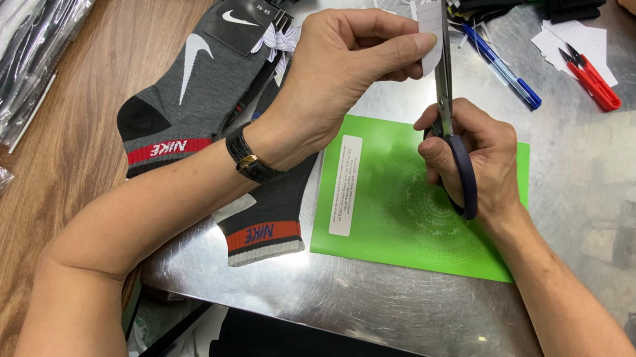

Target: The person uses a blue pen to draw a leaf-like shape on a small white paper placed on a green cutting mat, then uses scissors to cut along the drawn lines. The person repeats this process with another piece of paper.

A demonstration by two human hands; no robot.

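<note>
Scissors (447,130) sit clamped in your right hand (475,155) over the green mat (410,233) on the desk (398,314), blades meeting the small white paper tag (431,22) pinched by your left hand (342,66). Your thumb lies beside the blades: a slip could nick it or cut crooked.

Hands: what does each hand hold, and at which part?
The left hand pinches a small white paper piece at its lower edge. The right hand holds scissors by the dark handle loops.
</note>
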